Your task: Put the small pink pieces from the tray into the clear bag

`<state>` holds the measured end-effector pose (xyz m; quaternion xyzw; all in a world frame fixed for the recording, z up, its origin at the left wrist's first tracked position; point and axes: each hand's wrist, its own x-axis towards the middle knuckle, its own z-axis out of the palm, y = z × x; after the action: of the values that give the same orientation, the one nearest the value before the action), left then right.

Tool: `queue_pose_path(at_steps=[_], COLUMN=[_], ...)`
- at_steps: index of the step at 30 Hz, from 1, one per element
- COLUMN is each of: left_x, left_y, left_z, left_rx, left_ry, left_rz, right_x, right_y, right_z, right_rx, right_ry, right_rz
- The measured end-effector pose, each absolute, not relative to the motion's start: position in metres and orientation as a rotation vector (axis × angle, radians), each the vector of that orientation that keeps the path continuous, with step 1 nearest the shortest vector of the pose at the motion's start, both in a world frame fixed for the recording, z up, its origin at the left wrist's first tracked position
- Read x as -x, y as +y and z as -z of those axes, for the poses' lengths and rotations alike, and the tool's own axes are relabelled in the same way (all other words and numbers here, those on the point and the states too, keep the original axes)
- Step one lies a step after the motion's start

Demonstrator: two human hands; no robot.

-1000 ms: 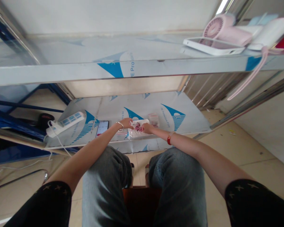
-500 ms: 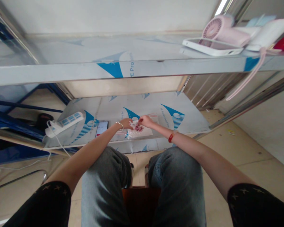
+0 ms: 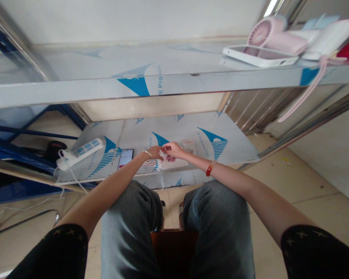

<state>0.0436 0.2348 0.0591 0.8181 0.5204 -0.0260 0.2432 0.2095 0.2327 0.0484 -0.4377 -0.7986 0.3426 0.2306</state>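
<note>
Beads (image 3: 170, 158), dark red and pink, lie in a small cluster on a pale bag (image 3: 178, 163), just below the centre of the frame. Your left hand (image 3: 156, 152) is at the bag's left edge, its fingers bent; you may have some plastic in them, but I cannot tell. Your right hand (image 3: 174, 150) reaches over the beads, thumb and fingers drawn together, the tips meeting those of your left; whether they pinch anything is too small to tell. A 2nd bag (image 3: 189, 145) lies just beyond your right hand.

Left of your left hand, on the same lower shelf (image 3: 235, 149), are a phone (image 3: 125, 158) and, farther left, a power strip (image 3: 80, 153). You wear a silver bangle (image 3: 148, 156) and a red bracelet (image 3: 210, 169), 1 on each arm. At the upper right, a pink fan (image 3: 287, 42) sits behind a white device (image 3: 257, 57).
</note>
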Motion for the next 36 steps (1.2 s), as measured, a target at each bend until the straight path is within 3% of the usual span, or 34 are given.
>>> queue_pose_path(at_steps=[11, 36], left_x=[-0.045, -0.045], left_y=[0.232, 0.232], left_z=[-0.061, -0.062], left_rx=[-2.216, -2.202], left_ry=[1.514, 1.514], left_rz=[0.185, 0.174], right_x=[-0.260, -0.244], right_y=[0.242, 0.236], right_z=[-0.003, -0.011], right_rx=[1.739, 1.701], right_ry=[-2.440, -2.425], right_rz=[-0.624, -0.537])
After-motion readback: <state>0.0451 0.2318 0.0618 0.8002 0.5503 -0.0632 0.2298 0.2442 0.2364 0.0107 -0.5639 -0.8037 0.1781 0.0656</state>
